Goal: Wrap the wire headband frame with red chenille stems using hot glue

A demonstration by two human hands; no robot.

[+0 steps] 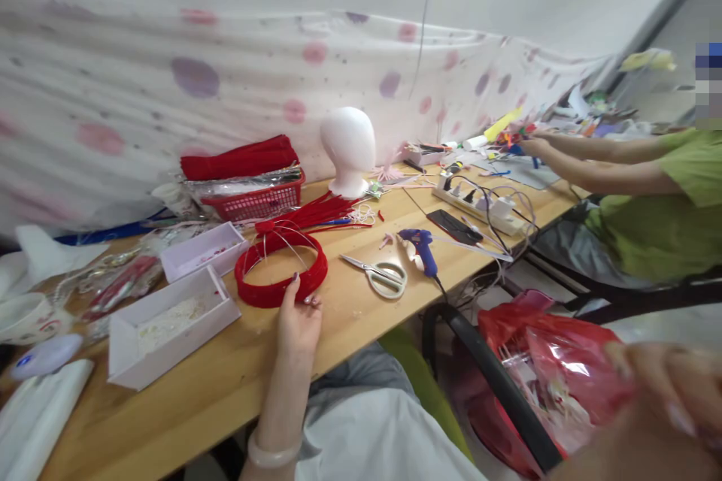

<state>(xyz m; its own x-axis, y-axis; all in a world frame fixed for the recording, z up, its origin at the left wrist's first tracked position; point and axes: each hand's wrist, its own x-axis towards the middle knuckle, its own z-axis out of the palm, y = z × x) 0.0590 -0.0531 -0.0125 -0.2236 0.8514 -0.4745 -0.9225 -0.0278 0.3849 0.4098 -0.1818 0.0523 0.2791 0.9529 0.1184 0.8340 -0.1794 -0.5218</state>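
Note:
My left hand [300,327] grips the near rim of a red velvety ring-shaped headpiece [253,294]. The thumb lies over the band and the other fingers curl at its outer side. Thin pale wires arch across the ring, which rests on the wooden table [344,338]. At the lower right, my right hand [671,391] is raised above a red plastic bag [575,361]. Motion smears its fingers, so I cannot make out whether they hold anything. Scissors [386,280] and a blue glue gun [418,250] lie to the right of the headpiece.
Behind stand a white foam head [348,146] and a red basket [253,201] by red fuzzy stems [321,212]. Two white boxes [169,331] sit left. A power strip [479,207] with cords is at right. A co-worker's arms [598,158] reach over the table.

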